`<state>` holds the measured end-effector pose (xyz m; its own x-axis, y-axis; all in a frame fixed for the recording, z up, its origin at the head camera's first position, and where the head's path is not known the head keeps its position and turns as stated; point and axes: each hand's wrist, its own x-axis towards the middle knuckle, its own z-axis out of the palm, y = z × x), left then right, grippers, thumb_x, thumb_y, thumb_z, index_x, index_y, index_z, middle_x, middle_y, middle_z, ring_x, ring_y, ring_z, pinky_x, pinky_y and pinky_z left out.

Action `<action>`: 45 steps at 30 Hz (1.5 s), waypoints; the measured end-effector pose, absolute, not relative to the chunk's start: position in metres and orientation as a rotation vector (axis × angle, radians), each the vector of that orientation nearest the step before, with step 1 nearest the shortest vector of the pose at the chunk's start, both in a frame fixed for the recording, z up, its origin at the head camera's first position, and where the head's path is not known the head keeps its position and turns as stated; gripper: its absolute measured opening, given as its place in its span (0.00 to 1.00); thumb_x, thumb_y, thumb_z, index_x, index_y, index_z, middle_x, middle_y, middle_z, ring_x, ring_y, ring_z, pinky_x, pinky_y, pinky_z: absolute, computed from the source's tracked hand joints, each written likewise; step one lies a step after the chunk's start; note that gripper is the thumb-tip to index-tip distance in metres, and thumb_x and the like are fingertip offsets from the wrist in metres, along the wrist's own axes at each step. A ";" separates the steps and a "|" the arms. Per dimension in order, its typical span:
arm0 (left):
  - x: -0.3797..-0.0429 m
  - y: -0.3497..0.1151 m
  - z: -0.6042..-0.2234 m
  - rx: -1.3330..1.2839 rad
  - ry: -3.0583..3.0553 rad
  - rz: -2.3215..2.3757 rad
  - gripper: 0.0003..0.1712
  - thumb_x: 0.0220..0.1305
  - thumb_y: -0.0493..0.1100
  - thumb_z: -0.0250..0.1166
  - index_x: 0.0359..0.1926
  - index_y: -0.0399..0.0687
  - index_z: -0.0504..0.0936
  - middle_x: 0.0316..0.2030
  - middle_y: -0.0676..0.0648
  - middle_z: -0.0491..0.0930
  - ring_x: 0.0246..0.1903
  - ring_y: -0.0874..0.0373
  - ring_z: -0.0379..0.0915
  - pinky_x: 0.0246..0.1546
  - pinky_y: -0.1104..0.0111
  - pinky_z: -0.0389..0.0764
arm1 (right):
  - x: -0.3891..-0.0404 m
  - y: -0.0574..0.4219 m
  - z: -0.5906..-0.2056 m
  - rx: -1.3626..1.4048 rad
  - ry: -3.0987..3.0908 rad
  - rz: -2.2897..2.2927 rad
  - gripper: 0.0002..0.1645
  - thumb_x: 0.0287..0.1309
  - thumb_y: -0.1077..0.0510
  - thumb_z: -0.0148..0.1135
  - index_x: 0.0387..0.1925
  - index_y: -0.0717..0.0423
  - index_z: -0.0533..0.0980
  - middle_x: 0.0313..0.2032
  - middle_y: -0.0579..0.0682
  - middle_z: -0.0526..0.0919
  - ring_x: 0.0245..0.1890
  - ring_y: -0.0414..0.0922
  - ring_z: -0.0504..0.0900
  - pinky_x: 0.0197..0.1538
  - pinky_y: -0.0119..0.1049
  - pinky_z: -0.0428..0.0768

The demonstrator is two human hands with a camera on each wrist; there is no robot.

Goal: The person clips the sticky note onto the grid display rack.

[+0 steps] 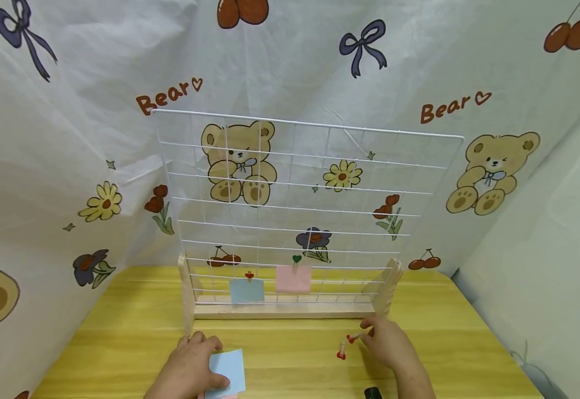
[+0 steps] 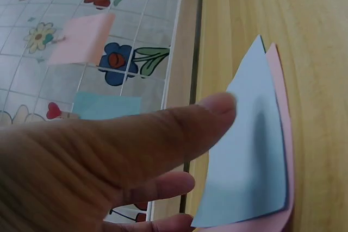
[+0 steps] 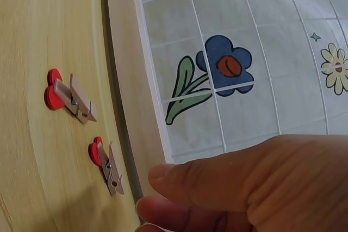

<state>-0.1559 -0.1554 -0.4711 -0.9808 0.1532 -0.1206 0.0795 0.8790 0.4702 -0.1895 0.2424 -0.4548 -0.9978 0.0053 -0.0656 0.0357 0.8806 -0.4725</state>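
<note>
In the head view, my left hand (image 1: pixel 190 366) is at a small stack of paper on the table, thumb lying over a light blue sheet (image 1: pixel 235 370). The left wrist view shows a pink sheet (image 2: pixel 280 80) peeking out beneath the blue one, with the other fingers beside the stack's edge. My right hand (image 1: pixel 389 343) hovers close to two small wooden clothespins, each with a red heart: one clothespin (image 3: pixel 73 101) and another clothespin (image 3: pixel 110 169) lie on the wood. Its thumb and fingers are slightly bent, and nothing shows between them.
A white wire grid (image 1: pixel 294 210) leans back in a wooden stand (image 1: pixel 285 311). Clipped low on it are a blue note (image 1: pixel 247 292) under a red heart clip and a pink note (image 1: pixel 293 280) under a green one. A black object (image 1: pixel 373 393) pokes in at the bottom edge.
</note>
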 end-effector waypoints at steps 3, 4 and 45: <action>-0.154 -0.154 -0.473 0.189 2.876 0.706 0.32 0.34 0.53 0.87 0.43 0.52 0.84 0.38 0.48 0.76 0.36 0.50 0.62 0.39 0.55 0.73 | -0.190 0.245 -0.455 0.035 2.981 -0.739 0.12 0.62 0.62 0.68 0.47 0.60 0.82 0.30 0.49 0.85 0.27 0.43 0.78 0.30 0.39 0.76; -0.154 -0.153 -0.474 0.192 2.875 0.700 0.32 0.34 0.52 0.87 0.42 0.52 0.84 0.38 0.48 0.76 0.36 0.51 0.62 0.39 0.55 0.73 | -0.191 0.245 -0.456 0.039 2.979 -0.735 0.12 0.62 0.62 0.68 0.47 0.60 0.82 0.30 0.49 0.85 0.27 0.43 0.79 0.30 0.40 0.76; -0.157 -0.155 -0.480 0.193 2.869 0.853 0.16 0.50 0.37 0.79 0.29 0.49 0.76 0.26 0.53 0.76 0.27 0.58 0.68 0.30 0.64 0.74 | -0.181 0.215 -0.463 -0.333 2.728 -0.946 0.14 0.45 0.68 0.70 0.35 0.54 0.77 0.23 0.45 0.76 0.23 0.44 0.71 0.27 0.35 0.67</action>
<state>-0.1570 -0.1546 -0.4798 -0.9816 0.1630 -0.0993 0.0822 0.8307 0.5506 -0.1815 0.2154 -0.4633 -0.9466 -0.2879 -0.1454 -0.1360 0.7651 -0.6294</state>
